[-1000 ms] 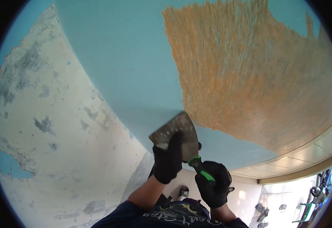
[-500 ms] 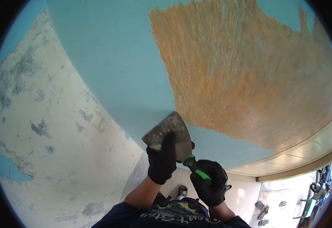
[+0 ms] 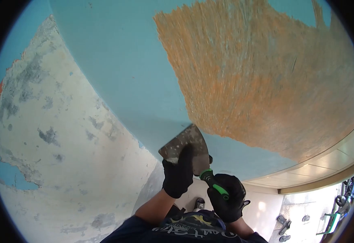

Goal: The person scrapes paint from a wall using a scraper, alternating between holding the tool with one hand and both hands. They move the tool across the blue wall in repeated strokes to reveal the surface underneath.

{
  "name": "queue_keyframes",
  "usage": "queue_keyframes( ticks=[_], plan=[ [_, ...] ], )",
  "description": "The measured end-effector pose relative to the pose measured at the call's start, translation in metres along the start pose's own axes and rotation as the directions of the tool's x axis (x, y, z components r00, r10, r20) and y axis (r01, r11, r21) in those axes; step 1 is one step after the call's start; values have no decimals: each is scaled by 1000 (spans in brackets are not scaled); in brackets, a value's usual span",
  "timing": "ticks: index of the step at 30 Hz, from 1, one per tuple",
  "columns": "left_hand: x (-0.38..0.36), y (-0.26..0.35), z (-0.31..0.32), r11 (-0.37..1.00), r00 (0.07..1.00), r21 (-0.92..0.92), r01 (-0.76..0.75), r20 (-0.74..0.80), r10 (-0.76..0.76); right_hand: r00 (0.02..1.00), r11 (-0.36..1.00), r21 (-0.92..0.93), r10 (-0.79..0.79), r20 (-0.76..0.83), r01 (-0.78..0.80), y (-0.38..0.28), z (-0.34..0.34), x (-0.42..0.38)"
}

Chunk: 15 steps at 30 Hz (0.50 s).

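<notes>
A wide scraper [image 3: 190, 146] with a flared, paint-specked metal blade and a black and green handle is held in front of the blue wall. My right hand [image 3: 227, 197], in a black glove, is wrapped round the handle. My left hand [image 3: 178, 175], also in a black glove, grips the blade with the thumb flat on its near face; the other fingers are mostly hidden behind it. The blade's wide edge points up and left, close to the lower corner of a rough orange-brown scraped patch [image 3: 242, 81]. Whether the edge touches the wall cannot be told.
To the left, a whitish wall [image 3: 75, 154] has grey blotches and peeling blue paint. A tiled ledge [image 3: 327, 162] runs along the lower right. Sandals [image 3: 283, 227] lie on the floor there, near a green-framed object [image 3: 332, 223]. My shoe [image 3: 199, 203] shows below my hands.
The whole view has shifted slightly. Both hands and the scraper appear a little lower and farther right, with the same grip kept.
</notes>
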<state>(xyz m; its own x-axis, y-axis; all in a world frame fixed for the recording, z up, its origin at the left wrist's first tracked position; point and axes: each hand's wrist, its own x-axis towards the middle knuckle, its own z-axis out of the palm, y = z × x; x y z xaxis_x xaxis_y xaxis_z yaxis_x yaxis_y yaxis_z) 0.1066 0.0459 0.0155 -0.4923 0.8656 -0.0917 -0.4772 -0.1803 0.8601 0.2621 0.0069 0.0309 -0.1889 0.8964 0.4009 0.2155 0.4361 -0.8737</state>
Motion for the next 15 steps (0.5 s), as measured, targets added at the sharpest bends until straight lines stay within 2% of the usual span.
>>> queue_keyframes(
  ticks=[2,4,5,6,8,10,12,14,15],
  plan=[
    [-1,-2,2,1000,1000,30,-9,20,9,1000,1000,0,25,-2,-25,4,-1,-3],
    [-9,4,7,996,996,27,86,21,-87,996,996,-11,84,6,-84,7,-3,-10],
    [-9,-17,1,999,1000,53,8,-14,-7,997,997,-9,82,1,-82,10,-4,-14],
    [-5,-15,3,999,1000,46,-9,-2,9,999,999,-10,32,-13,-32,15,-6,-13],
    [-7,-15,2,998,993,57,29,115,-36,1000,1000,-21,-2,-26,2,21,-7,-13],
    [-7,-19,3,997,994,53,56,88,-60,997,997,-8,82,0,-82,23,-10,-12],
    [-9,-26,-7,994,995,77,79,61,-84,998,997,-48,56,2,-56,23,-13,-19],
    [1,-45,-17,951,990,282,-128,94,106,1000,996,-93,-17,-2,16,22,-14,-9],
    [-1,-36,-10,951,990,282,-128,94,105,1000,998,-64,-6,1,6,19,-15,-6]
  ],
)
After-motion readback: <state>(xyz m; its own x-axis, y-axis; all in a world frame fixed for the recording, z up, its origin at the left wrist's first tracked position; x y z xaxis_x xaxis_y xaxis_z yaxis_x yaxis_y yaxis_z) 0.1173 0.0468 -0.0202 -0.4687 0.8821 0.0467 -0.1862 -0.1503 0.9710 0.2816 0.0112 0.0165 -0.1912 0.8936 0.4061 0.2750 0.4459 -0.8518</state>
